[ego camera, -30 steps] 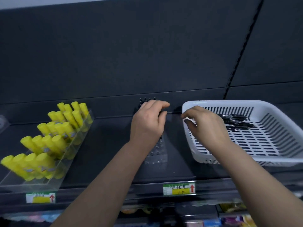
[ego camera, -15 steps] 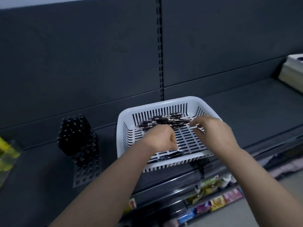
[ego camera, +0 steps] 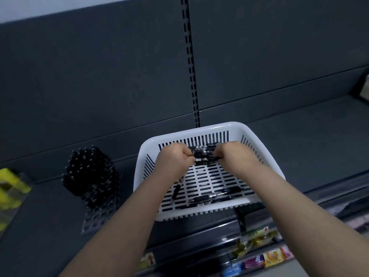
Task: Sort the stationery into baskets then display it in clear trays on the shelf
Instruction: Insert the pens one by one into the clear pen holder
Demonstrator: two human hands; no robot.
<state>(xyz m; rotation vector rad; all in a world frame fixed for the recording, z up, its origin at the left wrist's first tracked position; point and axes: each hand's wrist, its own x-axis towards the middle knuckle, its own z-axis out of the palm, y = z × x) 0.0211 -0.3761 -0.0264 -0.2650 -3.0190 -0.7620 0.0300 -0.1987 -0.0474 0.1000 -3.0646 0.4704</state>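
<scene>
Dark grey metal shelf [ego camera: 299, 140] carries white slotted plastic basket [ego camera: 199, 129]. Bunch of black pens [ego camera: 203, 155] lies at its far wall, long axes left-right, ends hidden by both fists. Grip: left hand [ego camera: 173, 162] curled around several, one pen pointing down toward camera; right hand [ego camera: 235, 156] pinches opposite end. Yellow items [ego camera: 10, 188] at left edge are blurred and cut off.

Right of the white slotted plastic basket [ego camera: 211, 129] the dark grey shelf [ego camera: 303, 140] lies open. Just left of it stands a block of upright black pens [ego camera: 87, 170] in a clear perforated tray [ego camera: 95, 218]. The left hand [ego camera: 173, 162] and right hand [ego camera: 235, 156], gripping loose black pens [ego camera: 203, 156], crowd its far wall.
</scene>
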